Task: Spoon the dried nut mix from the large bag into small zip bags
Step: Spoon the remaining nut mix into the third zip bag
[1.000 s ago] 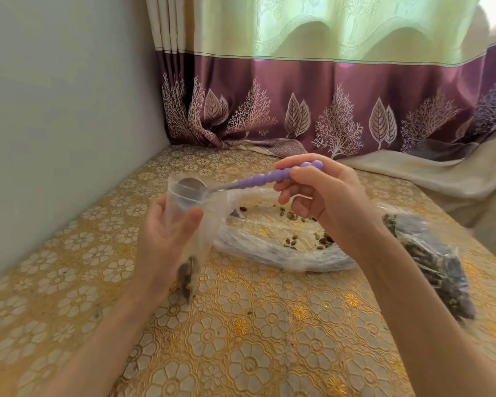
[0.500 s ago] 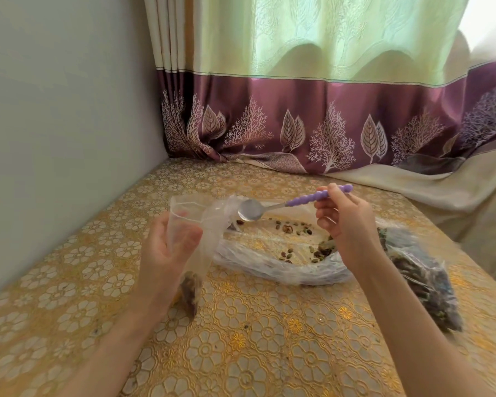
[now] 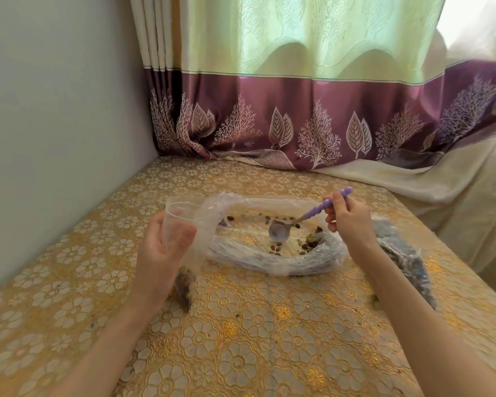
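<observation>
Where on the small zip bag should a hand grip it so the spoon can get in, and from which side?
Grip the small zip bag just below its open mouth, from the left, as the left hand does. The mouth then faces the spoon, and the nuts hang below.

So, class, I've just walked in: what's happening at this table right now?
A person is portioning nut mix. The left hand holds a small zip bag open, with a little mix at its bottom. The right hand grips a purple-handled spoon, its bowl lowered into the large bag lying open on the table, near the few nuts remaining there.
</observation>
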Motion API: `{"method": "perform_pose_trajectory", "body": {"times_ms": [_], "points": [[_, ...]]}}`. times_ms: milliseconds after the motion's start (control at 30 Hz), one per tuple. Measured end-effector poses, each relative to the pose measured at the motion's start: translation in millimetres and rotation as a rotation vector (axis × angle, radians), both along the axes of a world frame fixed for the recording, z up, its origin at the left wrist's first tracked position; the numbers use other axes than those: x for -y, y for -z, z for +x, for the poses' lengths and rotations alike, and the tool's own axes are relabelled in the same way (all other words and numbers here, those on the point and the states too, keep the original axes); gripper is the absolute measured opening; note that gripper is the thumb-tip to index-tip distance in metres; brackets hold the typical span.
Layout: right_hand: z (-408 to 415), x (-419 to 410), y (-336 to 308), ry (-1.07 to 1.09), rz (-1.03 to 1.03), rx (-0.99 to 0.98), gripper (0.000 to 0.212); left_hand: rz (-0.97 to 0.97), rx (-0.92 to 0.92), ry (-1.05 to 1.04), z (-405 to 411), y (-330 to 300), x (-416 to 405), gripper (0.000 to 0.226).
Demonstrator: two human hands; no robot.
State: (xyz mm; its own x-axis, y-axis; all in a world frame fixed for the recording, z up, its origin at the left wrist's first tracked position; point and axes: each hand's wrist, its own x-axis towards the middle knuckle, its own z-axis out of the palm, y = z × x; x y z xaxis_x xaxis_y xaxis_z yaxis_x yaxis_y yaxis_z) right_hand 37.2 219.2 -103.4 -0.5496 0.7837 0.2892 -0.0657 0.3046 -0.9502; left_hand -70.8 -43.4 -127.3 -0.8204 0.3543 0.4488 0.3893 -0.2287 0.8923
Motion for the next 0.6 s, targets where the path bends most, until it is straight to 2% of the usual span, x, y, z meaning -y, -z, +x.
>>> {"method": "perform_pose_trajectory", "body": {"times_ms": [433,600], "points": [[22.9,8.2,7.0,-0.056,-0.109,0.038,0.034,0.017,0.037,0.018,-2.2,2.7,0.4,0.071],[21.6,29.9,13.7,-0.018,-0.165,-0.010,0.035,0.021,0.038,0.013,-2.0,2.7,1.2,0.073]]}}
